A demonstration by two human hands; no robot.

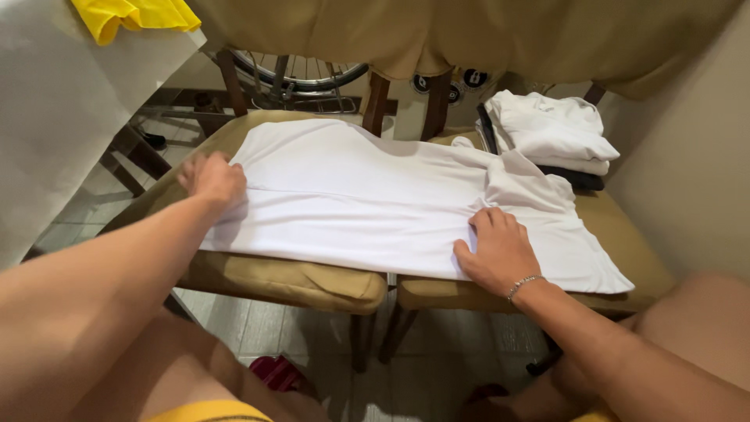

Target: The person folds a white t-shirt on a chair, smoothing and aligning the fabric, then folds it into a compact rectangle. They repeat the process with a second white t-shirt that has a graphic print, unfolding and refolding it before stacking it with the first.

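Two hands flat on white shirt (367, 199)

Two tan cushioned chairs, left chair (297, 281) and right chair (625, 250), stand side by side, dark wooden backs behind. Stack of folded clothes (551, 133) on the right chair's far end, white pieces on top, a dark one underneath. Tan cloth (469, 35) hangs across the top. Bicycle wheel (301, 74) behind the chair backs. Yellow cloth (133, 16) at top left on a white tabletop (55, 101). Grey tiled floor (305, 336) below, a red thing (275, 372) on it.
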